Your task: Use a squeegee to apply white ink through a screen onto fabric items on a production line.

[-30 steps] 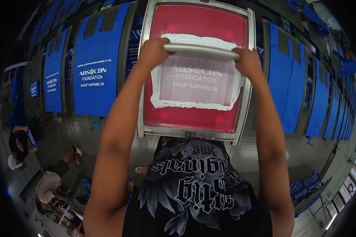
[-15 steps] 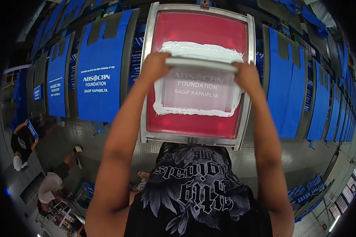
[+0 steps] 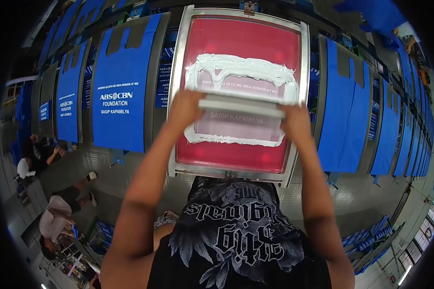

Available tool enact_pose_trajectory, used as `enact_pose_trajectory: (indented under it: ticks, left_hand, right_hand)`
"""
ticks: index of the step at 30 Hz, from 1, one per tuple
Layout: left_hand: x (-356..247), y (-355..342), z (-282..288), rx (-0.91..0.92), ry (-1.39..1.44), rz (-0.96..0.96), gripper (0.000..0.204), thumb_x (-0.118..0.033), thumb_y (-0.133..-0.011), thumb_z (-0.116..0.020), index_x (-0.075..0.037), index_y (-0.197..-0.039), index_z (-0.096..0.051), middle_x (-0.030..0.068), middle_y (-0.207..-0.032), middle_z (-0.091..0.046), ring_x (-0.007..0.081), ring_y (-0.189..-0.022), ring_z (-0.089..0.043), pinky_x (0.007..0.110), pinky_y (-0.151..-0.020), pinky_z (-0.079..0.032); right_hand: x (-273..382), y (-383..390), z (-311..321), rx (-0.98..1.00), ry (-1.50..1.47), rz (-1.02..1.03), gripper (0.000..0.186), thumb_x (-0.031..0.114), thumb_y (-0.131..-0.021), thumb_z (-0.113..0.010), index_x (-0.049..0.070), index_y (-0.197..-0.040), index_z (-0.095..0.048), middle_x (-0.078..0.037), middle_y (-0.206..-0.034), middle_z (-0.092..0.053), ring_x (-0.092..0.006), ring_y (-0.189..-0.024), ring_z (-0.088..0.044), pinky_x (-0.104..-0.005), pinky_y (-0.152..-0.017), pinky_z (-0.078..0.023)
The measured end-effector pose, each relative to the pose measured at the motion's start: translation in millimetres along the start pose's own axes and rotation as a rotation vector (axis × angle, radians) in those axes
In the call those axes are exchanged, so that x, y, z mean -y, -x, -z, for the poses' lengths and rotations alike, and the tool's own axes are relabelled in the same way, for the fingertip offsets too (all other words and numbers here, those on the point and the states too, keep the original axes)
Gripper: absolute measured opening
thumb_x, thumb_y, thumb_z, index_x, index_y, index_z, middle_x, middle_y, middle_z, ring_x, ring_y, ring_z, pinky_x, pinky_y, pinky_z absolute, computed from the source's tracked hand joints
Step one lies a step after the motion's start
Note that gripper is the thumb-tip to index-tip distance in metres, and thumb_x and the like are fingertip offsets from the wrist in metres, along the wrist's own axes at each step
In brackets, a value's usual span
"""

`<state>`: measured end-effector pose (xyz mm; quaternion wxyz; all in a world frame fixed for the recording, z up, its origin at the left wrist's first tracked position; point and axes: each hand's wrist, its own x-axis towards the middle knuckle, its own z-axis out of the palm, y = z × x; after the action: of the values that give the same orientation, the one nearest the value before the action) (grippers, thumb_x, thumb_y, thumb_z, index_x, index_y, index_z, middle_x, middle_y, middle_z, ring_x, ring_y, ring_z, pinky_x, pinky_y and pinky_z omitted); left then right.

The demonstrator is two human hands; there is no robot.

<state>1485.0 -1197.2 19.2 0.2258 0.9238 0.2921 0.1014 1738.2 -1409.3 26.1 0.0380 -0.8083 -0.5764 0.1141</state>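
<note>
A printing screen (image 3: 241, 36) with a pink-red mesh and a metal frame (image 3: 304, 62) lies in front of me. Across its middle is a pale squeegee (image 3: 241, 102), gripped at its left end by my left hand (image 3: 185, 111) and at its right end by my right hand (image 3: 295, 124). Both hands are closed round it. Thick white ink (image 3: 246, 66) forms a ridge on the mesh beyond the squeegee, with more along the sides and the near edge. Lettering shows through the mesh above and below the blade. Whatever lies under the screen is mostly hidden.
To the left, blue bags with white print (image 3: 119, 91) lie on dark boards; plain blue bags (image 3: 340, 106) lie to the right in a long row. People (image 3: 58, 219) are on the left side, and another person's hand (image 3: 410, 44) shows at far right. Racks (image 3: 371, 233) hold blue pieces.
The squeegee has come toward me in both hands, from the upper part of the print area to its middle. A white ink ridge now shows behind it. A hand has appeared at far right.
</note>
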Motion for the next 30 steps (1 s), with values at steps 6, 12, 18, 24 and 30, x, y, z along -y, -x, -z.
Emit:
enact_pose_trajectory:
  ticks: [6, 12, 18, 24, 30]
  left_hand:
    - [14, -116, 28, 0.189, 0.040, 0.133, 0.037, -0.031, -0.064, -0.080, -0.008, -0.091, -0.068, 0.0148, -0.085, -0.067, 0.0335, -0.084, -0.064, 0.040, -0.077, -0.048]
    - [-7, -58, 61, -0.460, -0.045, 0.030, 0.064, -0.036, -0.069, -0.076, -0.003, -0.118, -0.053, 0.0179, -0.111, -0.058, 0.0342, -0.103, -0.056, 0.043, -0.087, -0.044]
    - [-58, 147, -15, 0.840, 0.495, 0.435, 0.039, -0.038, -0.087, -0.059, 0.001, -0.087, -0.064, 0.0120, -0.078, -0.065, 0.0195, -0.073, -0.060, 0.035, -0.069, -0.048]
    - [-86, 237, -119, 0.643, 1.264, 0.684, 0.048, -0.047, -0.089, -0.056, -0.001, -0.081, -0.066, 0.0049, -0.073, -0.063, 0.0118, -0.069, -0.056, 0.028, -0.064, -0.045]
    - [-101, 220, -80, 0.643, 1.252, 0.463, 0.044, -0.042, -0.094, -0.051, -0.002, -0.078, -0.064, -0.0017, -0.064, -0.054, 0.0071, -0.060, -0.049, 0.024, -0.055, -0.040]
  right_hand:
    - [-38, -113, 50, 0.099, -0.060, 0.021, 0.038, 0.009, -0.065, -0.061, 0.012, -0.102, -0.067, -0.016, -0.089, -0.067, -0.0330, -0.086, -0.063, -0.0406, -0.080, -0.049]
    - [-37, -137, 98, 0.129, -0.181, 0.086, 0.041, 0.012, -0.063, -0.064, 0.010, -0.103, -0.067, -0.019, -0.091, -0.066, -0.0348, -0.086, -0.064, -0.0392, -0.079, -0.050]
    - [-69, -158, 55, 0.117, -0.094, 0.124, 0.045, 0.013, -0.060, -0.071, 0.005, -0.104, -0.065, -0.020, -0.093, -0.066, -0.0341, -0.090, -0.063, -0.0369, -0.082, -0.048]
    - [-23, -162, 63, 0.188, -0.070, 0.133, 0.047, 0.013, -0.061, -0.065, 0.005, -0.107, -0.064, -0.021, -0.096, -0.065, -0.0360, -0.094, -0.061, -0.0381, -0.086, -0.047]
    - [8, -152, 62, 0.043, -0.054, 0.097, 0.049, 0.004, -0.060, -0.051, 0.005, -0.107, -0.064, -0.024, -0.100, -0.063, -0.0383, -0.097, -0.059, -0.0408, -0.089, -0.045]
